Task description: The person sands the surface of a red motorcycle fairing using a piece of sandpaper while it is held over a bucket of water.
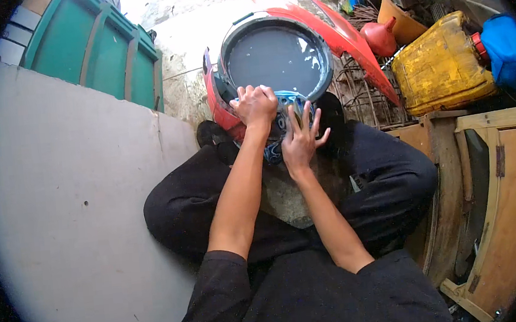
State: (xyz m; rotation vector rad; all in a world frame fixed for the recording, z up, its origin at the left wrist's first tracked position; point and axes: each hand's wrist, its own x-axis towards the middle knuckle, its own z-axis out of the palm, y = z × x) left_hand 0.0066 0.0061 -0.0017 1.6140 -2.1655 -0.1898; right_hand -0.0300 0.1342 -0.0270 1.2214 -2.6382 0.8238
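Note:
A glossy blue-and-black patterned piece (pixel 274 153) with small round holes stands between my hands, at the near rim of a dark round basin (pixel 329 81) of grey water. My left hand (pixel 256 107) is closed in a fist at the piece's upper left; what its fingers grip, if anything, is hidden. Against the right side of the piece, my right hand (pixel 303 137) has its fingers spread, pointing up toward the basin. Both hands cover much of the piece, so its full shape does not show.
Red curved plastic panels (pixel 355 39) flank the basin. At right stand a yellow jerrycan (pixel 443 65), a red funnel (pixel 379 37) and a wooden frame (pixel 508 182). A pale wall (pixel 83 194) closes off the left, below green panels (pixel 101 52). My crossed legs surround the work.

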